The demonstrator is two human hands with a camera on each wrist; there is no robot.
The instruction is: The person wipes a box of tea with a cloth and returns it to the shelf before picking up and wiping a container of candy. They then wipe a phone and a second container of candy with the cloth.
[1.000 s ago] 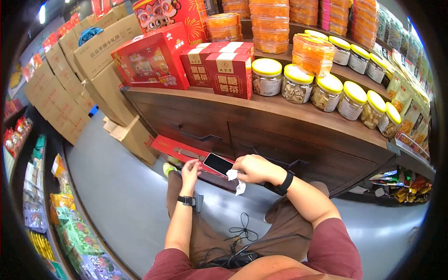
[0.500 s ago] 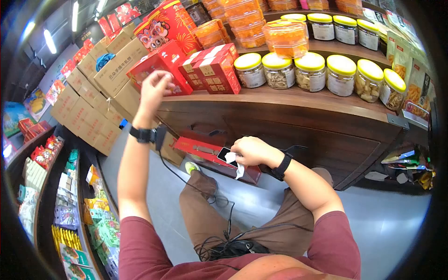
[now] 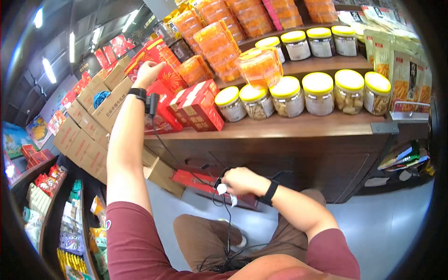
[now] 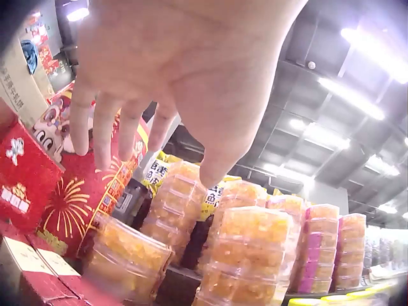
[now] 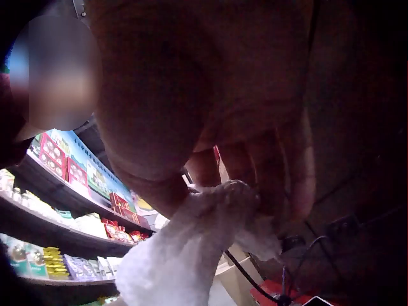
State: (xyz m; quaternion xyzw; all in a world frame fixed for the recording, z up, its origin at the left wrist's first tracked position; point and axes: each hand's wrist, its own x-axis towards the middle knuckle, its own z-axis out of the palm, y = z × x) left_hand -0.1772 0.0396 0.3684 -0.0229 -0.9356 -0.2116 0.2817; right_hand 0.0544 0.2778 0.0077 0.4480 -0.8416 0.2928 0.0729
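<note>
My left hand is raised at the back left of the counter. Its fingers reach down, loosely extended, in front of a tall red gift box with a cartoon lion and gold fireworks. Nothing shows in that hand. Low in front of the cabinet, my right hand pinches a crumpled white tissue between thumb and fingers, its end hanging down. Beneath it on the floor lies a flat red box. A corner of the phone peeks in at the bottom of the right wrist view.
Red tea boxes and several yellow-lidded jars line the wooden counter. Stacked orange snack tubs rise behind them. Cardboard cartons stand at left. A black cable hangs from the left wrist.
My left hand has risen from beside the phone up to the tall red gift box. The right hand stays low with the tissue. The head view has tilted upward.
</note>
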